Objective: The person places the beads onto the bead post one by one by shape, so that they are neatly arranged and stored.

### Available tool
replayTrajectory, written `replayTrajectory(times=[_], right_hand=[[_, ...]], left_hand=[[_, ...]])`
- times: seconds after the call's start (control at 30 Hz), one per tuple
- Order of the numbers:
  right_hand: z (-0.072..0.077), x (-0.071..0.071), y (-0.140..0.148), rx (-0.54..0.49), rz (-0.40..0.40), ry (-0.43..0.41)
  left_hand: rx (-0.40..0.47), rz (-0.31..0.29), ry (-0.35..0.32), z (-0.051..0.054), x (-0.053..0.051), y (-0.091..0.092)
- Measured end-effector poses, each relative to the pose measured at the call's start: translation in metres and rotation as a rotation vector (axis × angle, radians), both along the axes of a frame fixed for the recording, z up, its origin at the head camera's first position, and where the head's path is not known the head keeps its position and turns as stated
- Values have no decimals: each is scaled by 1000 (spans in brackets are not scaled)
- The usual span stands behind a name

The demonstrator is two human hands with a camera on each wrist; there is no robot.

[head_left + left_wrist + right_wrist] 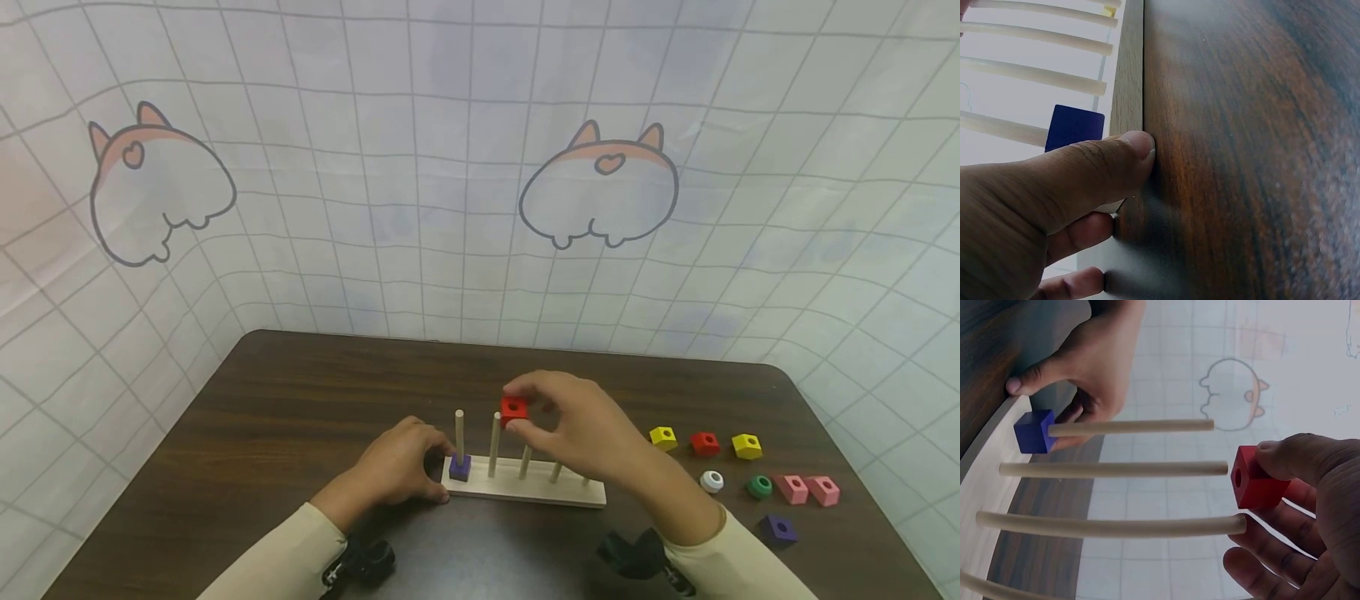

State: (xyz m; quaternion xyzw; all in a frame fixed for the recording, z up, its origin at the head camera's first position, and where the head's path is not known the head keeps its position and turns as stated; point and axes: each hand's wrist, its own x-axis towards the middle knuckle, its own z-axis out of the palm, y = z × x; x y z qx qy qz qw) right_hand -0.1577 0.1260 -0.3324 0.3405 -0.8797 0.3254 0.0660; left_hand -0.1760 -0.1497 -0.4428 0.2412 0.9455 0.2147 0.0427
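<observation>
A pale wooden peg board point(517, 490) with several upright pegs lies on the table. On its leftmost peg, a purple cube point(460, 472) sits down against the base. My left hand point(401, 462) grips the board's left end, its thumb against the front edge in the left wrist view. A red cube point(1263, 482) with a hole is pinched between thumb and fingers of my right hand point(581, 423). The cube is held just off the top of the second peg point(1116, 469), its hole turned toward that peg; a small gap shows between them.
Loose beads lie on the table's right side: yellow cubes point(747, 447), a red cube point(705, 444), a white bead point(712, 482), a green bead point(759, 487), pink cubes point(823, 492) and a purple cube point(778, 531). A patterned curtain point(375, 167) surrounds the table.
</observation>
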Motion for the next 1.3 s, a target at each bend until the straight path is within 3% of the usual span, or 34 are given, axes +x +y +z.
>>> replayTrajectory(times=[0.57, 0.97, 1.3], right_hand=[[2, -2, -22, -86, 47, -50], [0, -4, -38, -92, 36, -32], [-5, -4, -49, -124, 14, -46]], left_hand=[[5, -4, -16, 1, -2, -1], [10, 10, -44, 1, -2, -1], [14, 4, -29, -1, -3, -2]])
